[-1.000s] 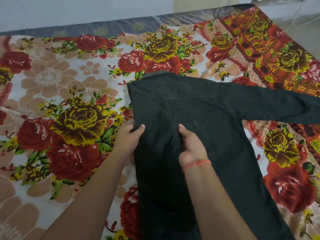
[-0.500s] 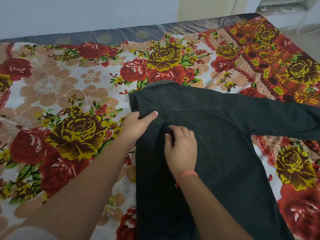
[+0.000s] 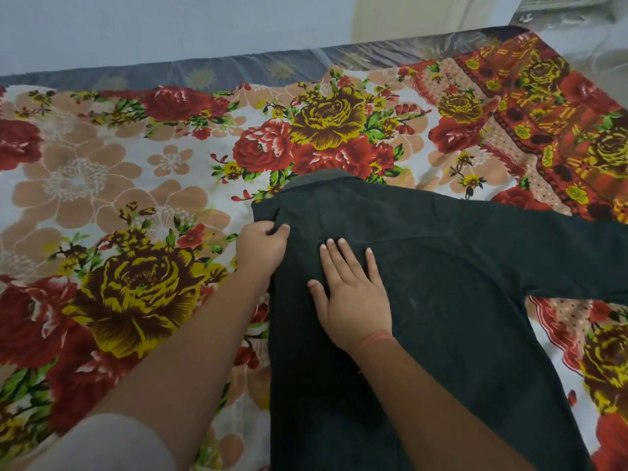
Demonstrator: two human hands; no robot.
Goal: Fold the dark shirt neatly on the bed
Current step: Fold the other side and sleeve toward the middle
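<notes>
The dark shirt (image 3: 458, 266) lies back-up on the bed, collar at the far end, its left side folded in to a straight edge. Its right sleeve stretches out to the right edge of the view. My left hand (image 3: 260, 248) pinches the folded cloth at the left shoulder, just below the collar. Flat on the upper back rests my right hand (image 3: 353, 294), fingers straight and spread, an orange thread round its wrist.
The bed carries a floral sheet (image 3: 136, 205) with red and yellow roses. A grey mattress edge (image 3: 238, 68) runs along the far side against a pale wall. The bed's right corner drops to the floor at the upper right.
Both hands have moved up the shirt toward the collar. My right hand has gone from curled on the cloth to lying flat. My left hand now pinches the shoulder fold.
</notes>
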